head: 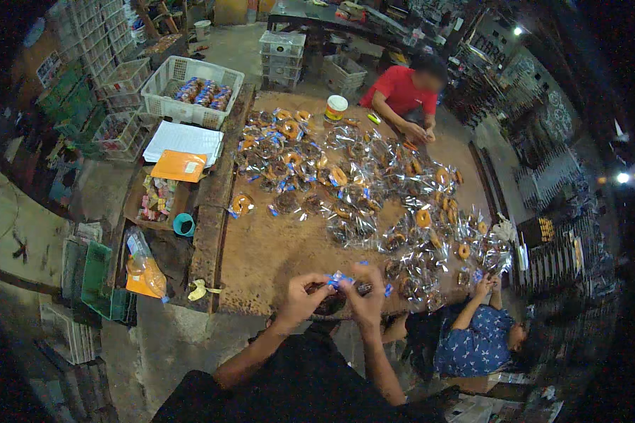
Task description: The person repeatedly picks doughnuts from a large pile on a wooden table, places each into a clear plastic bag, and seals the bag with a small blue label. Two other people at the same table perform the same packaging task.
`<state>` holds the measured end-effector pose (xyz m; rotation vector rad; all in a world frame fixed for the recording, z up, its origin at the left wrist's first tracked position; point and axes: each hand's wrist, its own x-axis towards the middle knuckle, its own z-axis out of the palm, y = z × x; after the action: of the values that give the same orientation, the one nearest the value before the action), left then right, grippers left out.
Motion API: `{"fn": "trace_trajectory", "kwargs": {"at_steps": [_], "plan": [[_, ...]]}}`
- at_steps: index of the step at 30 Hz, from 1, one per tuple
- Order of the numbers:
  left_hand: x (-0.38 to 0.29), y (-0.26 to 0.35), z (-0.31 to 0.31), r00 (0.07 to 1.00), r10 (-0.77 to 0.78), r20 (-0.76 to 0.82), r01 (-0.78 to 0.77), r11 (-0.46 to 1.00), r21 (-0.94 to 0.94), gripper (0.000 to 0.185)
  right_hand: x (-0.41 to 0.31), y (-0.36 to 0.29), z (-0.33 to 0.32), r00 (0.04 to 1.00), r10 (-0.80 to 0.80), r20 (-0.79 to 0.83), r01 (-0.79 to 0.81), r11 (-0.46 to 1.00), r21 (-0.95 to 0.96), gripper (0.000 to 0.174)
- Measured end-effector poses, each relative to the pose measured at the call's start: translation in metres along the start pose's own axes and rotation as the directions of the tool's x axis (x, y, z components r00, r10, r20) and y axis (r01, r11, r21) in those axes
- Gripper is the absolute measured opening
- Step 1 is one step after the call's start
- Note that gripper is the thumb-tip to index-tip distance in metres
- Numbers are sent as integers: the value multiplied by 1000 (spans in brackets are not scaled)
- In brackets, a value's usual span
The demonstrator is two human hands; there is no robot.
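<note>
At the table's near edge my left hand point(302, 299) and my right hand point(366, 301) pinch the gathered neck of a clear plastic bag between their fingertips. A blue strip point(338, 280) shows at that neck. Below it hangs a dark, chocolate-coloured doughnut point(330, 305), partly hidden by my fingers. More small blue pieces point(388, 290) show by my right hand; whether they stick to its fingers I cannot tell. Many bagged doughnuts point(357, 185), dark and plain, spread over the wooden table point(259, 254) beyond my hands. Several have blue strips at their bag necks.
Across the table a person in red point(402, 90) works with both hands; another in blue point(476, 338) handles bags at the right. On the left stand a white crate point(190, 113) of packed doughnuts, papers point(182, 140), a turquoise cup point(184, 225) and a plastic bottle point(147, 259).
</note>
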<state>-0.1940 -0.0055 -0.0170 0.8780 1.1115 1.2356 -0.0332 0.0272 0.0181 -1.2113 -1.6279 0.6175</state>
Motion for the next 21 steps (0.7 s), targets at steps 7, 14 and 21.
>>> {"fn": "trace_trajectory", "kwargs": {"at_steps": [7,14,21], "plan": [[0,-8,29,966,258,-29,-247,948,202,15,14,-31,8,895,344,-285,-202,881,428,23],[-4,-10,51,967,253,-43,-241,954,178,17,-1,-10,10,829,465,-310,-290,832,472,27],[5,-21,65,965,248,82,-261,900,350,19,-3,25,2,683,603,-411,-285,739,610,26]]}}
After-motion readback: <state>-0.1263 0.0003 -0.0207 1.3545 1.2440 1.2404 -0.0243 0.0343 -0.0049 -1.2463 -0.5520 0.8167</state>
